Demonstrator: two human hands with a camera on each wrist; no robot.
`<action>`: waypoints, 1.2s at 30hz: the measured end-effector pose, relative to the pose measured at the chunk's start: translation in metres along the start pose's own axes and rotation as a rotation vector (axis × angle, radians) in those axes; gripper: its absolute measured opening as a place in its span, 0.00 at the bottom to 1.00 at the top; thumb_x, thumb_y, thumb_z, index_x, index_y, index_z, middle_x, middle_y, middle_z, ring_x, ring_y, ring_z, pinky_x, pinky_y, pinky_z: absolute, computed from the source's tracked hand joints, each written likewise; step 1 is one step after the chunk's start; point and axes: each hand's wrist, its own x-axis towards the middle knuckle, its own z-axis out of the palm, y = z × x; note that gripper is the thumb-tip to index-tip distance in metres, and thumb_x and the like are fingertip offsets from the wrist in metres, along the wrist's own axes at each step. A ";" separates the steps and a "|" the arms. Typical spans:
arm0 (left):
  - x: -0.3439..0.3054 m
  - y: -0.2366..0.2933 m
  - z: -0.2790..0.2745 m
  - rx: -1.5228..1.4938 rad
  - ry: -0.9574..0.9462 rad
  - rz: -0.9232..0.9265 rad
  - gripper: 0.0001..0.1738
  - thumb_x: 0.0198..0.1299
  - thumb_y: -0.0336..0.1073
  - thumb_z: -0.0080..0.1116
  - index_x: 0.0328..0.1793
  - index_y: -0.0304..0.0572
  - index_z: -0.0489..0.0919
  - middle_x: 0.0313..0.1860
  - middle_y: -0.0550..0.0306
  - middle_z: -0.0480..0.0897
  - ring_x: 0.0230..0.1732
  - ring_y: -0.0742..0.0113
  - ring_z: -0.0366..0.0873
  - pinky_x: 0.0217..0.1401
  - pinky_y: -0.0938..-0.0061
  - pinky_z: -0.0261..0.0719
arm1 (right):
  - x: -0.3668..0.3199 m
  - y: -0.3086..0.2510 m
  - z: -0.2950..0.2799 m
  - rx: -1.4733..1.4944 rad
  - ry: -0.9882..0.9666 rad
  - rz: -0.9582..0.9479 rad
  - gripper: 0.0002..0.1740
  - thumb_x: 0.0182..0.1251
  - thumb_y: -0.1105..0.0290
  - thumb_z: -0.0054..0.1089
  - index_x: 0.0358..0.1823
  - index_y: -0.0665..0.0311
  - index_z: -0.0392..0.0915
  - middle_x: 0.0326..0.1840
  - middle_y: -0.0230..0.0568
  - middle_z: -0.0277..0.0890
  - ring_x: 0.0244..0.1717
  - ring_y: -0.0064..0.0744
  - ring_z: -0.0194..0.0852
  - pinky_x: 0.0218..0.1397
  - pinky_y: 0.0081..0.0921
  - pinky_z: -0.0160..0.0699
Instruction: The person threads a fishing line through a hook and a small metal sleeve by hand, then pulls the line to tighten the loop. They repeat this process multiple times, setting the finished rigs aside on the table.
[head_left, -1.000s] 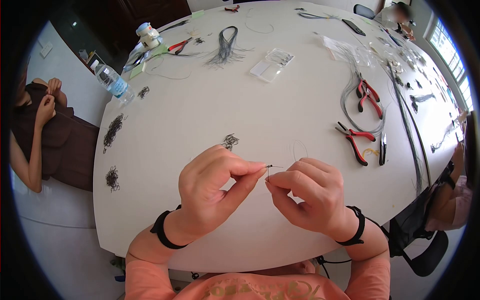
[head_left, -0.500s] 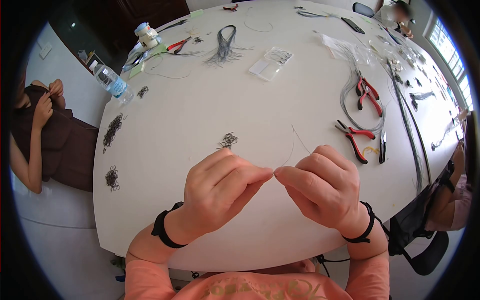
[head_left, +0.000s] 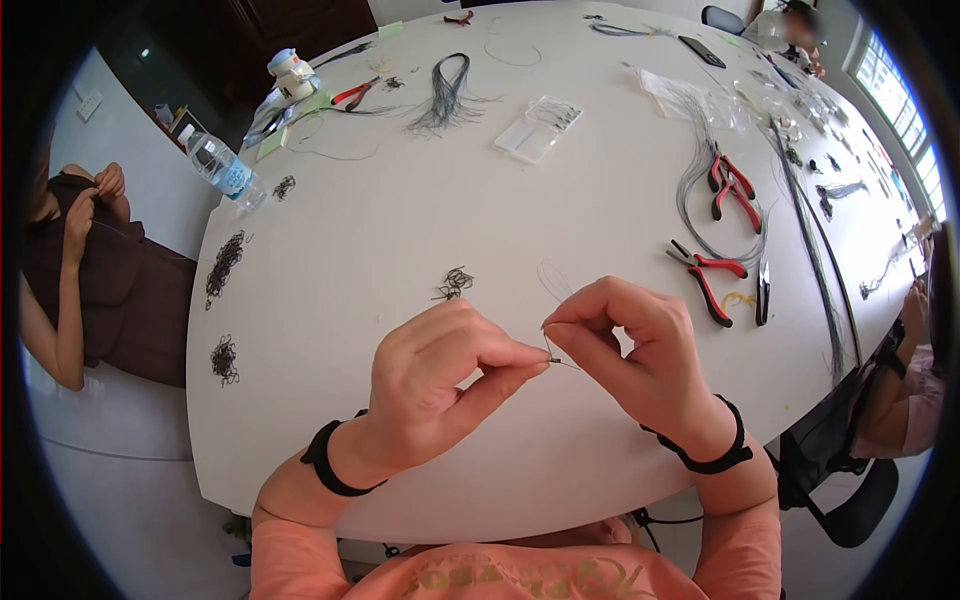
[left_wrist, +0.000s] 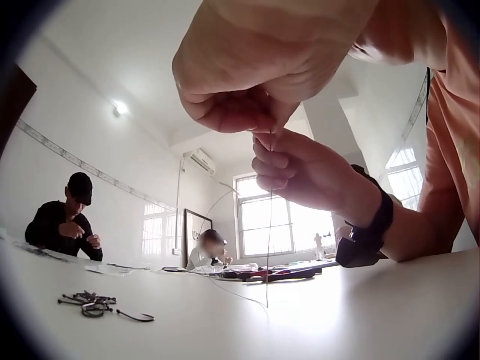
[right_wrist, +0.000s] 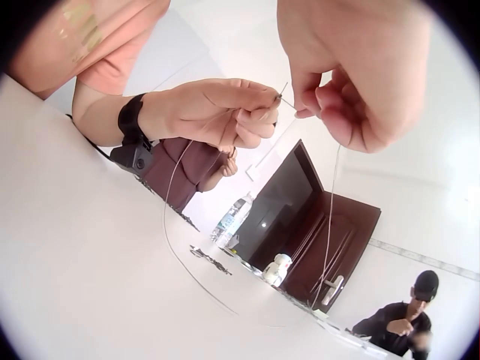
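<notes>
My left hand [head_left: 430, 385] pinches a small dark hook [head_left: 555, 360] between thumb and index finger, its end showing just past the fingertips. Thin line runs up from it to my right hand [head_left: 635, 350], whose thumb and index finger pinch it. In the right wrist view the line [right_wrist: 169, 202] hangs in a long curve below the hands, and the dark piece shows at the left fingertips. Beyond the left hand lies a small pile of dark hooks [head_left: 456, 283], seen also in the left wrist view as hooks [left_wrist: 94, 304].
Red-handled pliers [head_left: 710, 283] and another pair [head_left: 735, 190] lie at the right beside bundled line. A clear box [head_left: 538, 130] lies farther back. At the left are a water bottle [head_left: 225, 170] and hook piles [head_left: 225, 268]. Other people sit around the table.
From fingertips meeting half a second ago, my hands have parted slightly. The right fingertips have risen, with line stretched between them and the left hand, and the dark piece shows again.
</notes>
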 end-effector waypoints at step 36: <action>0.001 -0.009 0.005 0.309 0.076 0.250 0.13 0.48 0.20 0.73 0.40 0.39 0.84 0.29 0.62 0.80 0.26 0.65 0.74 0.24 0.75 0.70 | 0.000 -0.003 0.000 -0.493 0.098 -0.567 0.14 0.49 0.81 0.71 0.37 0.61 0.79 0.23 0.31 0.66 0.21 0.31 0.65 0.23 0.28 0.63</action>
